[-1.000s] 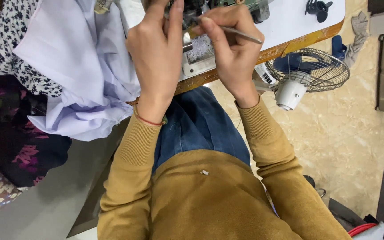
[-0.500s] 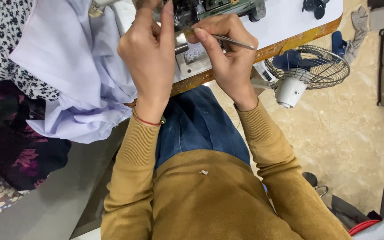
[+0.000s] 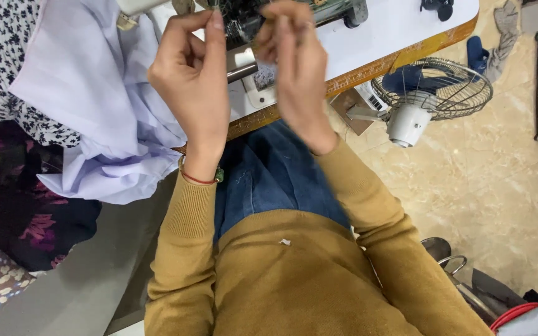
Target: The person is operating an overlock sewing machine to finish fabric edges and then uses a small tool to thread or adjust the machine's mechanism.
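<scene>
Both my hands are raised in front of a dark sewing machine head (image 3: 250,18) on a white table with a wooden front edge (image 3: 368,65). My left hand (image 3: 191,81) is seen from the back, its thumb and forefinger curved apart close to the machine, with nothing visible between them. A red thread band circles its wrist. My right hand (image 3: 294,62) is blurred, its fingers bunched together near the machine; whether anything is in them I cannot tell. Lilac cloth (image 3: 94,106) hangs off the table beside my left hand.
A small fan with a wire cage (image 3: 431,93) lies on the beige marble floor at the right. Black-and-white flowered cloth (image 3: 1,68) and dark flowered cloth (image 3: 26,218) lie at the left. My mustard sweater and blue jeans fill the foreground.
Both hands have lifted and come closer to the camera. The thin metal tool seen in my right hand earlier is no longer visible, and that hand is now blurred from motion.
</scene>
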